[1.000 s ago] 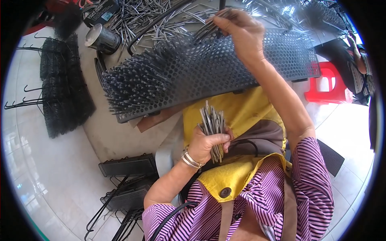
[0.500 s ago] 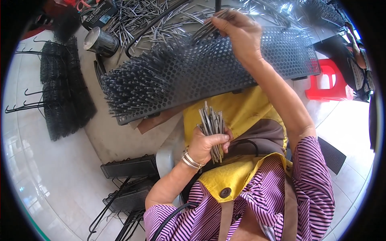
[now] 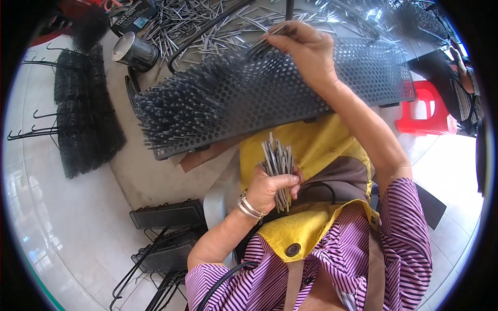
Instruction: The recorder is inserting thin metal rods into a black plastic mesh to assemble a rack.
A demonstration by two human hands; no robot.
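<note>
A long black perforated panel (image 3: 358,78) lies across my lap, its left half bristling with upright metal pins (image 3: 181,103). My right hand (image 3: 308,52) is at the panel's upper edge near the middle, pinching a few pins (image 3: 272,37) with their tips on the holes. My left hand (image 3: 272,189) stays low over my yellow apron, closed around an upright bundle of grey pins (image 3: 278,160). A bracelet sits on that wrist.
Loose pins (image 3: 207,26) are heaped beyond the panel beside a round tin can (image 3: 134,50). Filled black bristled racks with hooks (image 3: 85,124) lie on the floor at left. More black racks (image 3: 166,215) sit at lower left. A red plastic stool (image 3: 428,109) stands at right.
My right hand has stayed at the panel's upper edge with only slight finger movement. The left hand keeps the bundle still.
</note>
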